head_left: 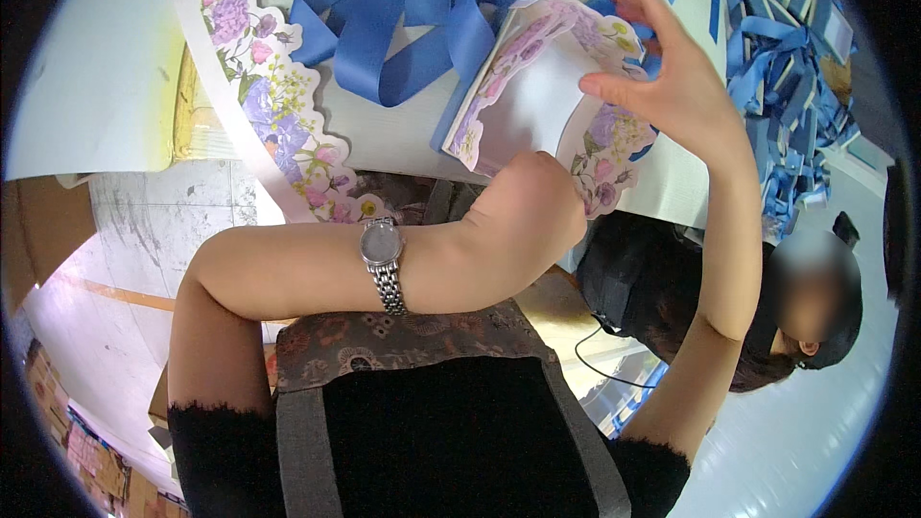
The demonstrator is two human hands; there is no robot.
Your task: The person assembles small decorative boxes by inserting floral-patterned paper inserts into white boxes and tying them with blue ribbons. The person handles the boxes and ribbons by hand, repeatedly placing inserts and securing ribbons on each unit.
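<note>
A box [537, 86] with a white inside and scalloped, flower-printed paper edges sits at the front of the table. My left hand [533, 203], below a wristwatch [382, 247], is curled at the box's near edge; its fingertips are hidden. Over the box's right side my right hand [676, 77] is open, fingers spread and thumb stretched out above the white inside. Wide blue ribbon [398, 77] lies in loose loops behind and left of the box. A scalloped floral paper strip [273, 120] curves along the table's left part and hangs over the front edge.
Finished-looking blue ribbon bundles with flat pieces [782, 67] are heaped at the far right. Another person in a black cap [844, 297] is close on my right. A black bag-like shape [624, 273] is beside the table edge. Brown cardboard [43, 230] stands at the left.
</note>
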